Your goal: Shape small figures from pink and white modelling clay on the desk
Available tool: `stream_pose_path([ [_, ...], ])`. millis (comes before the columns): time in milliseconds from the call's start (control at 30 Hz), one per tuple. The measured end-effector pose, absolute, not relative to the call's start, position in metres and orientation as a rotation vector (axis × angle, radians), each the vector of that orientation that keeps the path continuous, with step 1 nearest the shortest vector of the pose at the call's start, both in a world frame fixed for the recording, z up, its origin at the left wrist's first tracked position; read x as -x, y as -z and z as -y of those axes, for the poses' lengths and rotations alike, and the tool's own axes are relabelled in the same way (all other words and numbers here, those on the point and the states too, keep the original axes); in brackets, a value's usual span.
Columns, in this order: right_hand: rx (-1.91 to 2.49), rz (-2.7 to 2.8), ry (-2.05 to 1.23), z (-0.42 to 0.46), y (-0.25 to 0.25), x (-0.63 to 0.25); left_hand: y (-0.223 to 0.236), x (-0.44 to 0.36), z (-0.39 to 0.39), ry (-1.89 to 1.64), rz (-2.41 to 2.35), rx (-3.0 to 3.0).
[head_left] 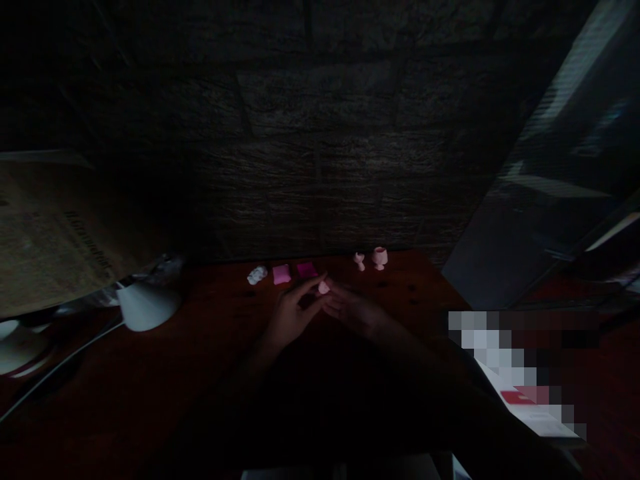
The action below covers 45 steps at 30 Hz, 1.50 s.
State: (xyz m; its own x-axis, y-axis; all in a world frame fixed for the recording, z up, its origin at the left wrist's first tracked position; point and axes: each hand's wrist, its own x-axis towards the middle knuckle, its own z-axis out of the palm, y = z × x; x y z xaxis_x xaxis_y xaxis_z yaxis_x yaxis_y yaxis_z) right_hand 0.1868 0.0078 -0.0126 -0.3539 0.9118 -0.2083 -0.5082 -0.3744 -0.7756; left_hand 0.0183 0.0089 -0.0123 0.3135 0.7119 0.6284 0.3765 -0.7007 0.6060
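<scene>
The left hand (294, 312) pinches a small pink piece (324, 287) between thumb and forefinger; the right hand (354, 309) touches it, its hold too dark to tell. The piece sits between both, near the table's (210, 293) far edge, neither hand nearer, its long axis unclear.

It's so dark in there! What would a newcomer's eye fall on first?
Probably the pale pink lump between the left hand and right hand, near the picture's centre. Then the small pink goblet and larger pink goblet standing by the wall, right of the hands. The white cone at the left stands out against the dark table.
</scene>
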Motion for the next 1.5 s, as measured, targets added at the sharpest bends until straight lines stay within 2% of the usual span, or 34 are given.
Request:
stream_pose_path([
  [500,0.618,0.781,-2.076,-0.007,0.014,-0.185,0.015,-0.019,-0.011,-1.551,-0.984,-2.145],
  [967,0.794,0.765,-2.07,-0.01,0.021,-0.192,0.011,-0.017,-0.011,-1.094,-0.77,-2.021],
  [1300,0.633,0.823,-2.208,-0.009,0.019,-0.197,0.015,-0.013,-0.016,-1.237,-0.865,-2.007],
  [1500,0.652,0.779,-2.134,-0.012,0.017,-0.2,0.01,-0.015,-0.014,-1.229,-0.831,-1.996],
])
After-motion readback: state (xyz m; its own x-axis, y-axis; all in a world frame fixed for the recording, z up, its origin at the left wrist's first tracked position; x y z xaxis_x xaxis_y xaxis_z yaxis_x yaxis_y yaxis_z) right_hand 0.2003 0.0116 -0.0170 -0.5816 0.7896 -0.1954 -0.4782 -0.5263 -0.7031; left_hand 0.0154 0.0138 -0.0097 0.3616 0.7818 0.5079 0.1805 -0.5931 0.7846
